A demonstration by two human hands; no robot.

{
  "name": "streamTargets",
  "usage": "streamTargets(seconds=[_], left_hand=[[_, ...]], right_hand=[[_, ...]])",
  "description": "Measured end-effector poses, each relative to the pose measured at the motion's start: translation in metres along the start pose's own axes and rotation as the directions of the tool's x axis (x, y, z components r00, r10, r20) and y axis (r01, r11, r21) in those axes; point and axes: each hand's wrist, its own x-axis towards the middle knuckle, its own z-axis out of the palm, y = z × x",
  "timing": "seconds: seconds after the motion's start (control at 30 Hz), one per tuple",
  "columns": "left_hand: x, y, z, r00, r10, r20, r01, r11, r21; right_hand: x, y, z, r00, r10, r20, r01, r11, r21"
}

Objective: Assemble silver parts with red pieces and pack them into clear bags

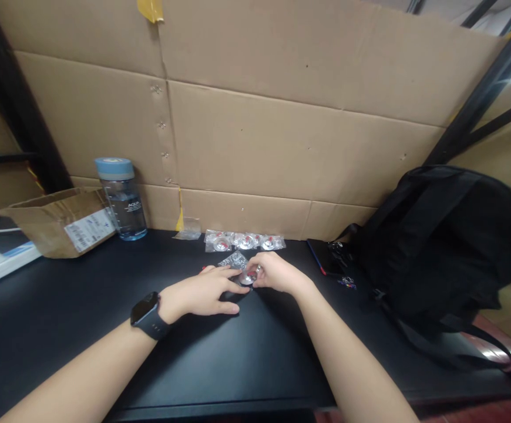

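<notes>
Both my hands meet over a small round silver part [246, 278] lying on the black table [83, 305]. My left hand [207, 294], with a black watch on its wrist, lies flat with its fingers reaching to the part. My right hand [273, 272] pinches the part from the right. A clear plastic bag [234, 260] lies just behind the fingers. Farther back, a row of small clear bags with silver and red parts [244, 241] sits near the cardboard wall.
A water bottle with a blue cap [122, 198] and a torn brown cardboard box [61, 220] stand at the back left. A black backpack [449, 247] fills the right side, with a dark phone [326, 258] beside it. Cardboard sheets [282, 129] form the back wall.
</notes>
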Motion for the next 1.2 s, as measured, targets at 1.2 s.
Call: streamTargets(seconds=[1.2], left_hand=[[-0.002, -0.008, -0.017, 0.994, 0.023, 0.104, -0.024, 1.000, 0.013]], right_hand=[[0.016, -0.006, 0.032, 0.954, 0.005, -0.301, -0.146, 0.882, -0.447]])
